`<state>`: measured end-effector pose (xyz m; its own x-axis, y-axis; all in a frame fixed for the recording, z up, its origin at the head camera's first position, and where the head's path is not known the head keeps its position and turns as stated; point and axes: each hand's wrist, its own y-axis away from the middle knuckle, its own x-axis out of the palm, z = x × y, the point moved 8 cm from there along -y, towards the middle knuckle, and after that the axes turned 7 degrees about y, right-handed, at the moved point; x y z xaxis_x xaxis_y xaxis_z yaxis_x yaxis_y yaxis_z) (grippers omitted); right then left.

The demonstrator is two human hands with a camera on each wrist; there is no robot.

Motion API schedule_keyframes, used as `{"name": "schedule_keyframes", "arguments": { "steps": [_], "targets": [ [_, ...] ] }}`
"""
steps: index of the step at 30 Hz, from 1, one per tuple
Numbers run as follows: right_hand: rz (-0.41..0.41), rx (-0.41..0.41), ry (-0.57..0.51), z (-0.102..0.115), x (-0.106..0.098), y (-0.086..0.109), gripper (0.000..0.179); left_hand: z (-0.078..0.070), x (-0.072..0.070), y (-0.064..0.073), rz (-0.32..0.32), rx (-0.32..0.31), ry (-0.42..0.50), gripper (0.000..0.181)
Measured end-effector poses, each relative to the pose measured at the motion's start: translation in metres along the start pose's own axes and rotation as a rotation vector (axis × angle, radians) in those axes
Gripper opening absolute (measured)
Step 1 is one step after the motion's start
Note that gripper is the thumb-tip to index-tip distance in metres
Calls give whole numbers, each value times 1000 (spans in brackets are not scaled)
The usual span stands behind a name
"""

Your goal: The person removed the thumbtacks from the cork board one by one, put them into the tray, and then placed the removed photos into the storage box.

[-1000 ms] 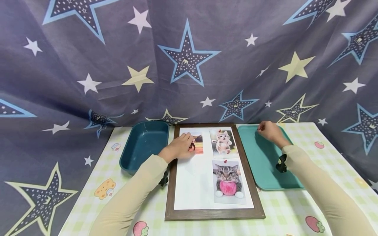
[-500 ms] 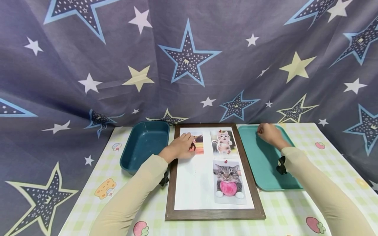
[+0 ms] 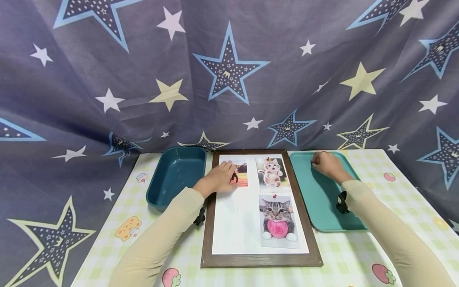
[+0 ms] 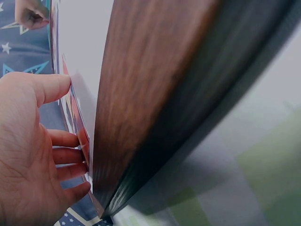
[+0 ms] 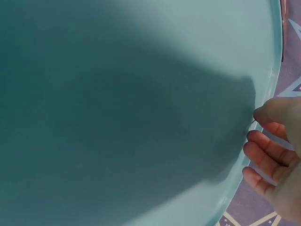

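Observation:
My left hand [image 3: 216, 180] rests on a colorful photo [image 3: 242, 178] at the upper left of a framed white board [image 3: 234, 233]. In the left wrist view, its thumb and fingers are spread apart with their tips on the photo, covering part of it. Over the far end of a teal tray [image 3: 331, 217] is my right hand [image 3: 327, 164]. Its thumb and fingertips pinch a push pin [image 5: 254, 121], of which only the thin dark tip shows. A kitten photo [image 3: 271, 175] and a tabby cat photo [image 3: 277, 224] lie on the board's right half, each with a red push pin at its top.
A deep dark teal bin [image 3: 177, 175] stands left of the board. The board's brown wooden frame [image 3: 261, 261] lies between bin and tray. Beneath everything is a green checked tablecloth [image 3: 358, 255]. A star-patterned curtain [image 3: 229, 119] hangs behind the table.
My right hand has lowered slightly toward the tray. The left hand stays on the photo, and the objects keep their places.

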<state>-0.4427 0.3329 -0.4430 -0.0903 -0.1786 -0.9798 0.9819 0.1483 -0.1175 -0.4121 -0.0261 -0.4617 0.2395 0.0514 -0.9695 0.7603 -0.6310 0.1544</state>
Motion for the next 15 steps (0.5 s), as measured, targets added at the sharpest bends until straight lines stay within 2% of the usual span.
{"name": "schedule_keyframes", "arguments": {
  "steps": [15],
  "targets": [
    [-1, -18, 2, 3, 1, 1, 11, 2, 1, 0, 52, -52, -3, 74]
  ]
}}
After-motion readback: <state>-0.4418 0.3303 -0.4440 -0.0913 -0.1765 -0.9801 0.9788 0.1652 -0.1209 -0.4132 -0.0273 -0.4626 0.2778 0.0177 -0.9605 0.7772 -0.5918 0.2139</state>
